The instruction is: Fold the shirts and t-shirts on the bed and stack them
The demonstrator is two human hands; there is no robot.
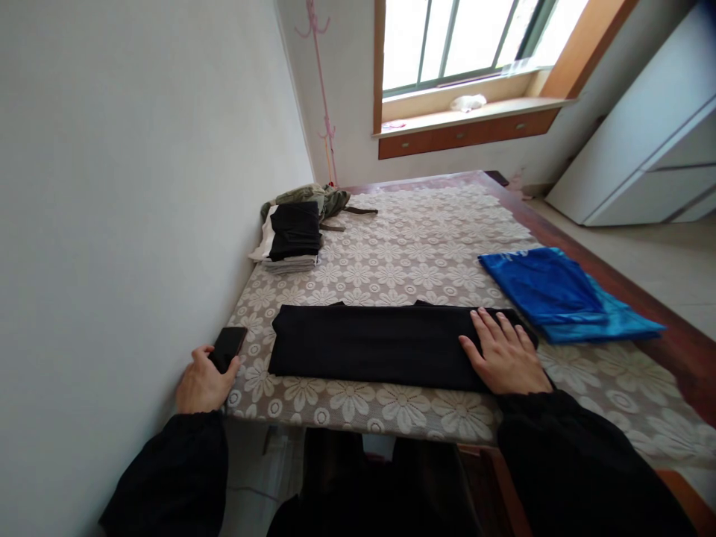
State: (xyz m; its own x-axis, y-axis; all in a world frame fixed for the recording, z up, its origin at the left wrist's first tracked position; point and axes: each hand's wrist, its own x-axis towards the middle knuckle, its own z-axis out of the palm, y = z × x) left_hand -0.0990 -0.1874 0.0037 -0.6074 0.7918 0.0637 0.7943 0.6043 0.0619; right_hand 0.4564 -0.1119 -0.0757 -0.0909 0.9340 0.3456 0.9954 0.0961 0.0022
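A black garment [369, 343], folded into a long flat strip, lies across the near part of the table. On its right end rests my right hand [506, 354], palm down with the fingers stretched and slightly spread. At the table's left edge, by the wall, my left hand [206, 380] grips a black smartphone [229, 347] between thumb and fingers. The phone lies at the corner of the lace tablecloth [352, 403], left of the garment and apart from it.
Folded blue cloth [548, 287] lies at the table's right side. A stack of folded black and white clothes [295, 233] sits at the left against the wall, with a green bag [307, 195] behind. Further off stand a pink coat rack [321, 82] and a white cabinet [632, 142].
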